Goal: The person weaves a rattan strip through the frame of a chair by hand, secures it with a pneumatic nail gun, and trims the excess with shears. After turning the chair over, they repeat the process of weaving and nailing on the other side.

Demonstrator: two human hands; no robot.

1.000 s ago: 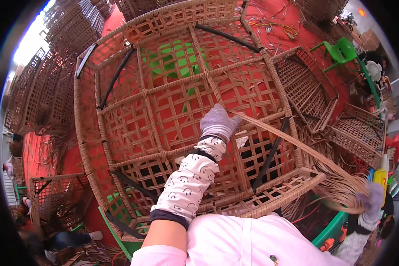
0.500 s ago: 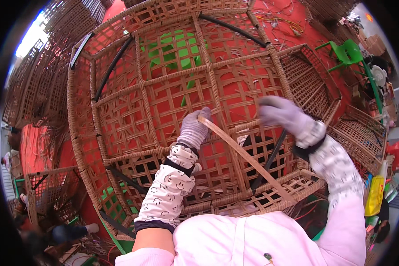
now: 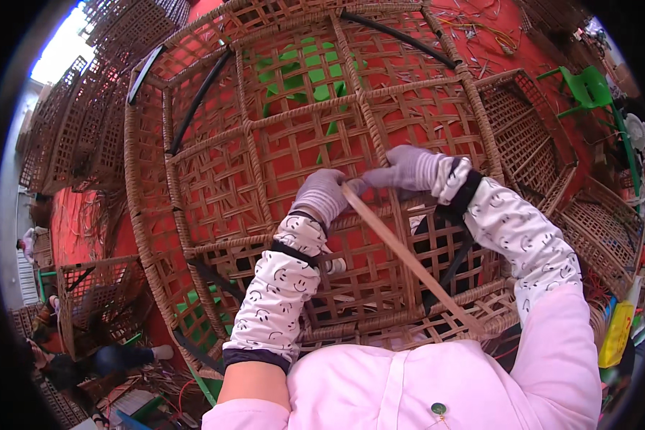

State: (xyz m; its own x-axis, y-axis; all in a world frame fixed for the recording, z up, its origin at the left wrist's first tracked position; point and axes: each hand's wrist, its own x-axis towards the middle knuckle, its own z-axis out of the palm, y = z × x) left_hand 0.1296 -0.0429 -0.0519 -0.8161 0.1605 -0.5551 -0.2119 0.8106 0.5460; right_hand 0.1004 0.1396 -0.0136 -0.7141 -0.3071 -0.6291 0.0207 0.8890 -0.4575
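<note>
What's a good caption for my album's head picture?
Left hand holds a strip, right hand beside it, over a woven frame.

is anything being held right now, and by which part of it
The left hand holds a flat brown strip by its upper visible end; the right hand is close to that end, but whether it grips cannot be told.

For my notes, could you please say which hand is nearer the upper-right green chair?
Right: the right hand is below and left of the chair; the left hand is farther left.
</note>
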